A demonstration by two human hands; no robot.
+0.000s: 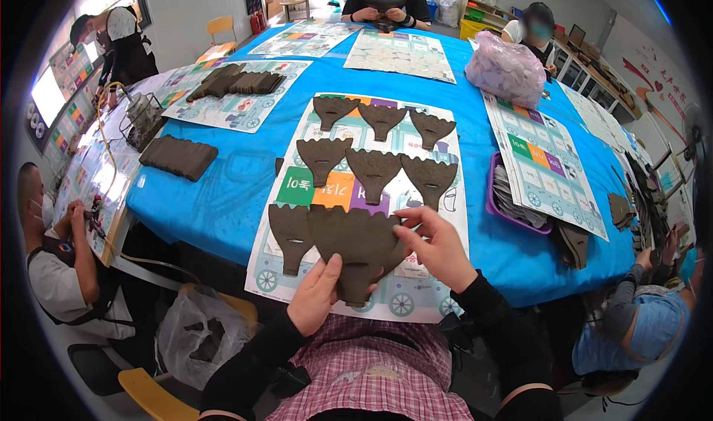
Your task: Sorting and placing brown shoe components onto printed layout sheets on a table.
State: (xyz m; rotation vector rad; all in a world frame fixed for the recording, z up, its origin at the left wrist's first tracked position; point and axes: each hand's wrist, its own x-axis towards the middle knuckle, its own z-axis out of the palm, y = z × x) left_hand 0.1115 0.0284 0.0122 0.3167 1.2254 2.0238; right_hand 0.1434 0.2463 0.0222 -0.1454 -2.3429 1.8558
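A dark brown fan-shaped piece (pixel 356 235) with a scalloped top edge, a small slot and a narrow stem is held up in front of me. My left hand (pixel 316 296) grips its lower left side, thumb on the front face. At its right edge my right hand (pixel 437 246) pinches it between thumb and fingers. Behind it, similar pieces lie in rows on a colourful printed board (pixel 261 272); the nearest is a flat piece (pixel 291 235) just left of the held one, partly overlapped by it in view.
Stacked dark pieces (pixel 178 158) and another pile (pixel 234 82) lie on the blue-covered table (pixel 245 161) at the left. A purple basket (pixel 496 198), printed sheets (pixel 546 168) and a filled plastic bag (pixel 506 68) are at the right. Several people work around the table.
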